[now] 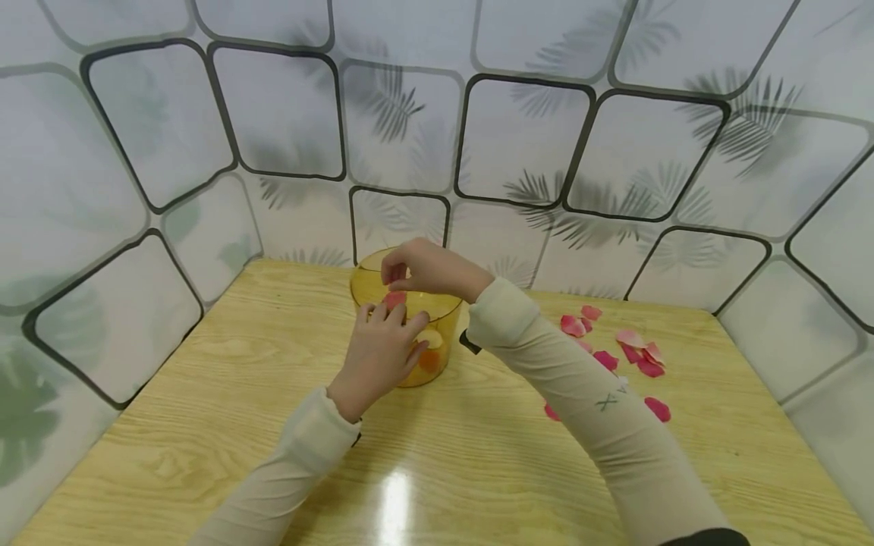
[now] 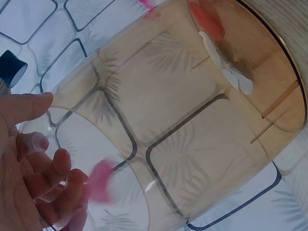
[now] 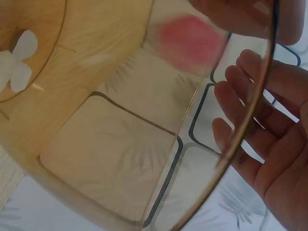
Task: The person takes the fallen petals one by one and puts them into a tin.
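A see-through amber bucket [image 1: 444, 353] stands upright on the table. My right hand [image 1: 437, 269] reaches over its mouth with bent fingers. In the left wrist view the right hand's thumb stands apart from its fingers. A blurred pink petal [image 2: 101, 180] hangs in the air beside those fingertips, within the mouth. My left hand [image 1: 378, 353] is at the near side of the bucket, fingers loosely spread at the rim, and holds nothing. Through the wall, a red-orange petal [image 2: 208, 21] and white petals [image 2: 236, 79] show at the bottom.
Several pink petals [image 1: 631, 349] lie scattered on the wooden table [image 1: 273, 364] to the right, some partly behind my right sleeve [image 1: 580, 379]. A small white piece [image 1: 623, 382] lies among them. A patterned backdrop [image 1: 403, 121] rises along the back and sides.
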Demonstrator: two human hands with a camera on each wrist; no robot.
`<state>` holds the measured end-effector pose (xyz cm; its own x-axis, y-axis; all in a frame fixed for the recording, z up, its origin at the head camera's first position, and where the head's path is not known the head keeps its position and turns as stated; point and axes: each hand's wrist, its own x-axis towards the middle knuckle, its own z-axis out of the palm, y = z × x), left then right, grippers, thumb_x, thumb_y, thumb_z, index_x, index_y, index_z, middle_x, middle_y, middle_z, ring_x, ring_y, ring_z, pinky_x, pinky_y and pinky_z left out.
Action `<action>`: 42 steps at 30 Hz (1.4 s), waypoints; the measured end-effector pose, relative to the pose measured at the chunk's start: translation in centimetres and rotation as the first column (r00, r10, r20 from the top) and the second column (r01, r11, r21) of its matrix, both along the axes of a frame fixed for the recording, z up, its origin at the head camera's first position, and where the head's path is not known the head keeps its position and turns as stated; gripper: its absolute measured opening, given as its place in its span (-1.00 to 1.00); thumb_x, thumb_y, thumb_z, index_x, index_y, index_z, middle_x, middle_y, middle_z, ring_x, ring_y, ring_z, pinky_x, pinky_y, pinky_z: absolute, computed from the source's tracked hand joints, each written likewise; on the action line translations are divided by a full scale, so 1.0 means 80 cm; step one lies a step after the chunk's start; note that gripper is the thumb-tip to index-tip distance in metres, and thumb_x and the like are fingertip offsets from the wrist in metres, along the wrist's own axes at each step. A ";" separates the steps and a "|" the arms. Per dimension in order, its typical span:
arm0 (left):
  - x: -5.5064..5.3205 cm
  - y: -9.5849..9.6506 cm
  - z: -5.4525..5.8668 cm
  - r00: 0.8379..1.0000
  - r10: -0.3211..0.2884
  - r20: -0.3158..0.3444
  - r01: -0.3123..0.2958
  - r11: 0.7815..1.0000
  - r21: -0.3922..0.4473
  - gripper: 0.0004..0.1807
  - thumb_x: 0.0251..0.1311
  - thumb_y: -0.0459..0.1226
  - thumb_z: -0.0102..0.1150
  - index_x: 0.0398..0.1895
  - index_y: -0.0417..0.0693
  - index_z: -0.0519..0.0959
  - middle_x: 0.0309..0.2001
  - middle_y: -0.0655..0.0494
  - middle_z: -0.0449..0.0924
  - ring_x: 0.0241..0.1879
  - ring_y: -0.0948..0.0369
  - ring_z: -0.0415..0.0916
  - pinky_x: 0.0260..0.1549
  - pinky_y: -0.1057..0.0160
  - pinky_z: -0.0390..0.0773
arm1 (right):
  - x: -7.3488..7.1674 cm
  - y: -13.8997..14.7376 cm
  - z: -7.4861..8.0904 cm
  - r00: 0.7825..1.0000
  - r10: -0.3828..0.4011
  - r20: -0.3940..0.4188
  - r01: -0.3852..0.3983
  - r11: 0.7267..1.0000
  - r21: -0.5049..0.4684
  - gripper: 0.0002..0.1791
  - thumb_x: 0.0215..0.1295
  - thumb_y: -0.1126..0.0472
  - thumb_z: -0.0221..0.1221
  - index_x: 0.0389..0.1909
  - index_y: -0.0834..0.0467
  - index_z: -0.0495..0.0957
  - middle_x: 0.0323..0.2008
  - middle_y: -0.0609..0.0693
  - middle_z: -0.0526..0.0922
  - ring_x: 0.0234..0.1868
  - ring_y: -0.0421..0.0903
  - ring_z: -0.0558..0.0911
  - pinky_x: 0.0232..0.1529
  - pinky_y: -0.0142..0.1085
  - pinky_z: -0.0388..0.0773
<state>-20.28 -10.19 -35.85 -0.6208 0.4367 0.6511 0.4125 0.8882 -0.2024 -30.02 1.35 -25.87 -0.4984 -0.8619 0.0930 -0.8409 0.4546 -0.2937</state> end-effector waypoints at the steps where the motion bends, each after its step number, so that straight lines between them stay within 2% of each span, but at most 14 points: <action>1: 0.000 0.000 0.000 1.000 -0.001 -0.002 0.001 1.000 0.000 -0.64 0.03 -0.02 0.33 -0.19 0.05 0.49 -0.36 0.03 0.56 -0.34 0.01 0.55 -0.17 0.01 0.49 | 0.001 -0.001 0.001 1.000 0.001 0.002 -0.001 1.000 0.001 -0.94 0.23 0.30 0.19 -0.35 0.20 0.63 -0.35 0.02 0.69 -0.31 -0.14 0.63 -0.16 -0.34 0.56; 7: 0.001 0.001 -0.001 1.000 0.006 -0.005 -0.006 1.000 -0.014 -0.64 0.04 -0.01 0.31 -0.18 0.05 0.49 -0.35 0.03 0.58 -0.34 0.02 0.54 -0.16 0.01 0.49 | 0.004 0.003 0.006 1.000 -0.001 0.004 0.001 1.000 0.000 -0.92 0.25 0.29 0.18 -0.31 0.19 0.62 -0.31 0.03 0.69 -0.27 -0.12 0.63 -0.12 -0.29 0.57; 13: 0.003 0.001 -0.001 1.000 0.005 0.002 -0.005 1.000 -0.013 -0.64 0.04 -0.02 0.32 -0.19 0.05 0.47 -0.37 0.04 0.57 -0.34 0.02 0.54 -0.16 0.01 0.50 | 0.002 0.029 0.007 0.999 -0.033 -0.031 0.033 0.999 0.006 -0.90 0.25 0.25 0.18 -0.28 0.17 0.63 -0.30 0.01 0.68 -0.28 -0.13 0.63 -0.13 -0.29 0.56; 19: 0.004 0.000 -0.001 1.000 0.001 0.007 -0.001 1.000 0.000 -0.65 0.02 -0.03 0.33 -0.23 0.04 0.45 -0.40 0.04 0.54 -0.36 0.03 0.52 -0.16 0.00 0.50 | 0.009 0.076 0.007 0.995 -0.073 -0.071 0.072 0.997 -0.016 -0.93 0.21 0.27 0.22 -0.31 0.17 0.62 -0.33 -0.01 0.67 -0.31 -0.13 0.62 -0.16 -0.22 0.57; 25: 0.002 0.000 -0.003 1.000 -0.008 0.011 0.008 1.000 0.017 -0.65 0.02 -0.04 0.34 -0.24 0.05 0.44 -0.42 0.05 0.51 -0.38 0.03 0.50 -0.15 -0.01 0.50 | 0.027 0.139 -0.001 0.986 -0.122 -0.110 0.120 0.992 -0.029 -0.95 0.17 0.30 0.24 -0.34 0.18 0.62 -0.36 -0.02 0.67 -0.32 -0.14 0.62 -0.17 -0.21 0.57; 28: 0.001 0.000 -0.003 1.000 -0.015 0.006 0.015 1.000 0.016 -0.66 0.02 -0.04 0.33 -0.24 0.05 0.44 -0.42 0.06 0.50 -0.38 0.04 0.50 -0.15 -0.01 0.50 | 0.039 0.172 -0.014 0.981 -0.162 -0.104 0.161 0.987 -0.024 -0.93 0.13 0.31 0.28 -0.35 0.14 0.62 -0.38 -0.07 0.66 -0.33 -0.18 0.60 -0.20 -0.22 0.57; 33: -0.001 -0.001 -0.004 1.000 -0.011 0.000 0.011 1.000 0.009 -0.66 0.03 -0.04 0.33 -0.25 0.05 0.44 -0.43 0.07 0.50 -0.38 0.04 0.51 -0.15 -0.01 0.51 | 0.052 0.215 -0.049 0.982 -0.174 -0.076 0.174 0.985 0.000 -0.91 0.08 0.35 0.29 -0.40 0.14 0.60 -0.42 -0.08 0.64 -0.36 -0.19 0.59 -0.26 -0.20 0.59; 39: -0.002 0.000 -0.002 1.000 -0.012 0.003 0.012 1.000 0.011 -0.66 0.03 -0.04 0.33 -0.23 0.05 0.45 -0.42 0.07 0.51 -0.38 0.04 0.51 -0.15 0.00 0.51 | 0.061 0.254 -0.097 0.985 -0.168 -0.032 0.171 0.980 0.107 -0.89 0.06 0.29 0.32 -0.42 0.15 0.57 -0.44 -0.13 0.59 -0.38 -0.15 0.56 -0.28 -0.28 0.57; 42: -0.002 0.000 -0.002 1.000 -0.013 0.002 0.013 1.000 0.008 -0.66 0.03 -0.05 0.33 -0.22 0.05 0.45 -0.42 0.07 0.51 -0.37 0.04 0.51 -0.15 0.00 0.51 | 0.066 0.270 -0.114 0.980 -0.200 0.022 0.194 0.968 0.158 -0.87 0.04 0.29 0.33 -0.40 0.15 0.57 -0.43 -0.13 0.60 -0.37 -0.15 0.55 -0.25 -0.23 0.58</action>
